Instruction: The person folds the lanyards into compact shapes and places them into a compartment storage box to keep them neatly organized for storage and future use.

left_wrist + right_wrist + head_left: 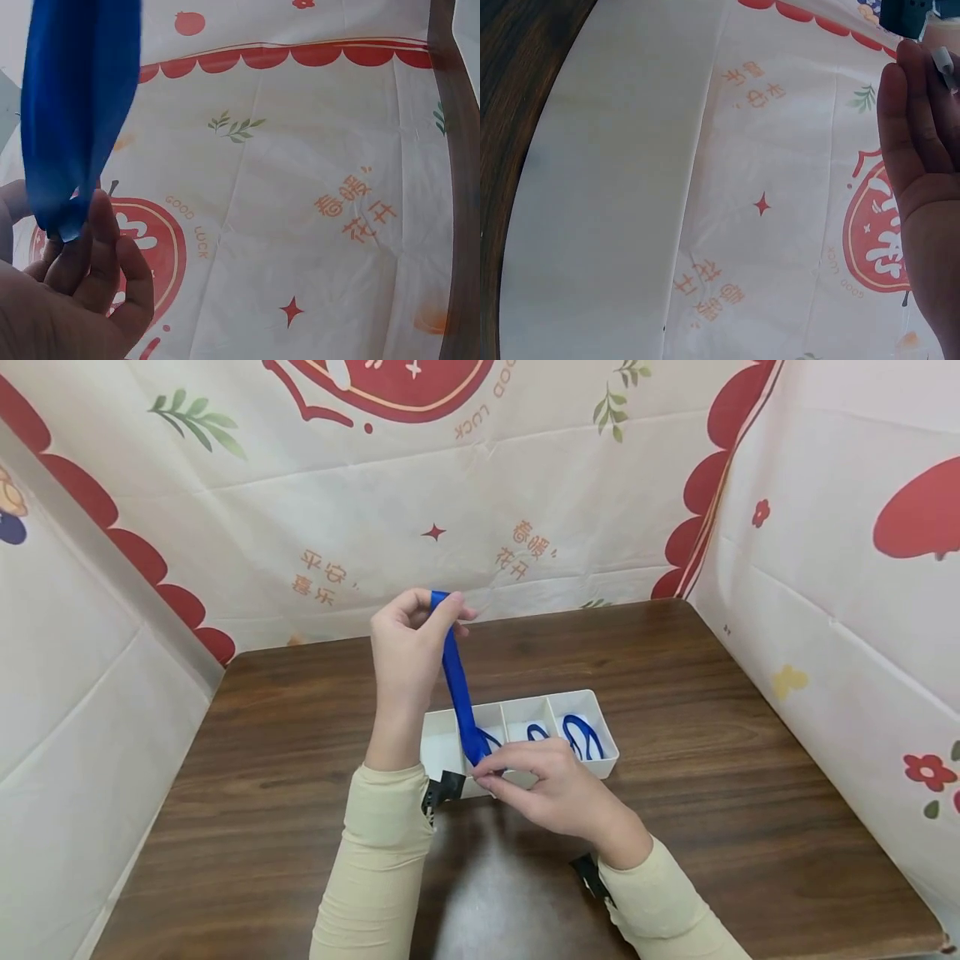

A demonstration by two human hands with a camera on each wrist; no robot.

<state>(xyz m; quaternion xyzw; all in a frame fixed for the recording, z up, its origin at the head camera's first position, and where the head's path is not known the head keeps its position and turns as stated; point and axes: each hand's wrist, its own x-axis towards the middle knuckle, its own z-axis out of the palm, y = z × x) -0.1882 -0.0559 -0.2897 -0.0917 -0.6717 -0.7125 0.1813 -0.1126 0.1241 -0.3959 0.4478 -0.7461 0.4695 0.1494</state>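
Observation:
A glossy blue ribbon (459, 689) runs slanting down between my two hands, over a white divided box (603, 768). My left hand (411, 639) pinches its upper end between thumb and fingers, raised above the back of the table. In the left wrist view the ribbon (79, 97) appears as a wide band at the fingers. With thumb and forefinger, my right hand (555, 789) pinches the lower end at the box's front edge. The right wrist view shows the right hand (930, 180) at the edge, with a small pale piece (943, 66) near its fingertips, too unclear to name.
Blue loops (581, 727) lie in the right-hand compartments of the box, and the leftmost compartment (438, 747) shows its white floor. The box stands on a dark wooden table (285, 793). Printed cloth (420, 485) hangs behind and along both sides.

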